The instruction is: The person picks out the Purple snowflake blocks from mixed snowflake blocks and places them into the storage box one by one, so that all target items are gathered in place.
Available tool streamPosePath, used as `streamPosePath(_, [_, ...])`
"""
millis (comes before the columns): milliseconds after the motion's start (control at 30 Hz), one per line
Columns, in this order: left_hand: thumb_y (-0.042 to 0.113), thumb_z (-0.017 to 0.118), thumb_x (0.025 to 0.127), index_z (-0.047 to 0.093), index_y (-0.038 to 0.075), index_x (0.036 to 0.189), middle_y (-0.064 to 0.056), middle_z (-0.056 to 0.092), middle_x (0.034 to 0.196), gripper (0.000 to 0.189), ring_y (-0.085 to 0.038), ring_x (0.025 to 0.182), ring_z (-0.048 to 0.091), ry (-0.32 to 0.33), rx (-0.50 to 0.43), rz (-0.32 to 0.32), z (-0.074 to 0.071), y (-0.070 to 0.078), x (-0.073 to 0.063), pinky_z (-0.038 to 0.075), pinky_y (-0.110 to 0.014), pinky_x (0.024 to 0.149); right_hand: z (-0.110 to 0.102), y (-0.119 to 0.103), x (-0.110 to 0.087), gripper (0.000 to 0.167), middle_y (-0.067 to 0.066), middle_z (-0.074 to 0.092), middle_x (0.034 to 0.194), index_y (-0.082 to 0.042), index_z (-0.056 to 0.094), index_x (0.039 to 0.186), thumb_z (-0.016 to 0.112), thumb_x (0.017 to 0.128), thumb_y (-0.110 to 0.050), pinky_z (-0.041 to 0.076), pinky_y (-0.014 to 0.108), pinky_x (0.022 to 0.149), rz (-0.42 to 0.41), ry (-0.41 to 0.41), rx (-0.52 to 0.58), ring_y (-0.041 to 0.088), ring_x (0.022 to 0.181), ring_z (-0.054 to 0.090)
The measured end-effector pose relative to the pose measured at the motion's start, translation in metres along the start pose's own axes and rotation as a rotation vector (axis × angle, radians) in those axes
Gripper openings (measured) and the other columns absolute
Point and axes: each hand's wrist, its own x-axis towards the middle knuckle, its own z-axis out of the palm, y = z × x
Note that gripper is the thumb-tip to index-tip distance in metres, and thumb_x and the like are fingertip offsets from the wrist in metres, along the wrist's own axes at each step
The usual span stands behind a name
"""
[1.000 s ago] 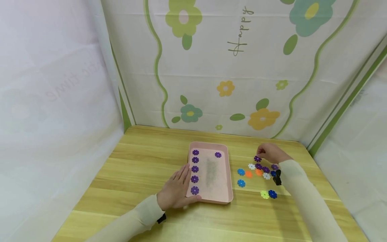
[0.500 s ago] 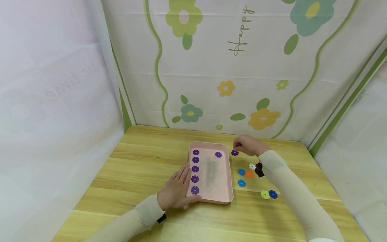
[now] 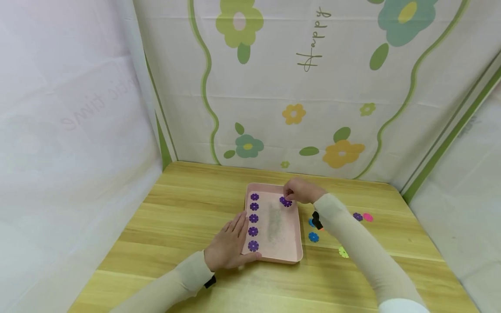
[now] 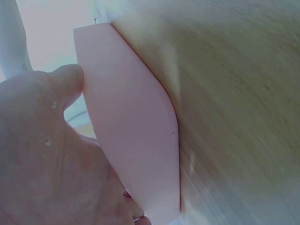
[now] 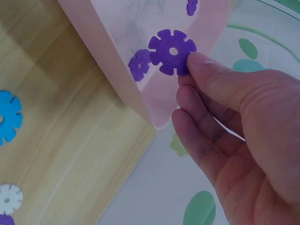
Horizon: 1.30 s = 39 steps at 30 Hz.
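My right hand [image 3: 304,190] pinches a purple flower-shaped plastic disc [image 5: 161,54] between thumb and fingers. In the right wrist view the disc is notched, with a round hole in its middle. It hangs over the far right corner of a shallow pink tray [image 3: 274,261], overlapping another purple disc [image 5: 138,66] that lies inside. Down the tray's left side runs a row of several purple discs [image 3: 253,221]. With fingers straight, my left hand [image 3: 227,248] rests along the tray's left edge, thumb at the near left corner. The left wrist view shows the tray's outer wall [image 4: 136,112].
Right of the tray, loose discs lie on the wooden table [image 3: 188,204]: a blue disc [image 3: 313,237], a yellow-green disc [image 3: 343,251], a pink disc [image 3: 368,217] and others partly hidden by my right arm. A flower-printed cloth [image 3: 266,87] hangs behind the table.
My right hand has picked a purple disc from the loose group and carried it left, over the tray's far right corner. My left hand has stayed at the tray's left edge.
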Motion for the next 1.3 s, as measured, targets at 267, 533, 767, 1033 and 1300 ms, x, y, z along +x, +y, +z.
streamPosePath(267, [0.078,0.047,0.098,0.026,-0.008,0.163,-0.026,0.018,0.175,0.109,-0.04,0.163,0.025,0.001,0.019,-0.002,0.005,-0.002,0.002,0.032,-0.054,0.13,0.017,-0.003,0.012,0.015,0.006,0.068,0.08,-0.002,0.075,0.086,0.069,0.1,-0.001,0.046,0.022,0.067,0.008,-0.02,0.005,0.011,0.072,0.051])
streamPosePath(533, [0.076,0.048,0.099,0.026,-0.007,0.164,-0.025,0.018,0.175,0.108,-0.039,0.163,0.023,-0.039,0.005,-0.022,-0.005,0.002,-0.001,0.031,-0.052,0.131,0.027,-0.006,0.016,0.016,0.012,0.069,0.08,-0.001,0.075,0.084,0.068,0.098,0.003,0.045,0.023,0.067,0.042,-0.03,0.031,0.011,0.069,0.049])
streamPosePath(767, [0.078,0.046,0.098,0.025,-0.007,0.164,-0.025,0.017,0.176,0.11,-0.039,0.164,0.022,-0.043,0.002,-0.023,-0.006,0.001,-0.001,0.03,-0.052,0.131,0.032,-0.002,0.021,0.013,0.006,0.075,0.089,-0.006,0.077,0.09,0.07,0.1,-0.001,0.057,0.025,0.072,0.057,-0.025,-0.03,0.011,0.075,0.061])
streamPosePath(1033, [0.077,0.047,0.098,0.025,-0.007,0.164,-0.025,0.017,0.176,0.109,-0.039,0.163,0.023,-0.029,0.002,-0.016,-0.003,-0.001,0.002,0.03,-0.052,0.131,0.02,-0.002,0.012,0.011,0.011,0.079,0.101,0.0,0.08,0.102,0.071,0.098,0.001,0.064,0.033,0.082,-0.014,0.02,-0.049,0.019,0.089,0.072])
streamPosePath(1300, [0.076,0.049,0.098,0.028,-0.008,0.163,-0.027,0.02,0.174,0.108,-0.041,0.162,0.026,-0.012,0.001,0.003,-0.003,0.0,-0.001,0.031,-0.054,0.13,0.003,0.008,-0.017,0.01,0.007,0.077,0.098,-0.002,0.079,0.105,0.074,0.098,-0.007,0.061,0.034,0.079,-0.029,0.042,-0.092,0.014,0.083,0.065])
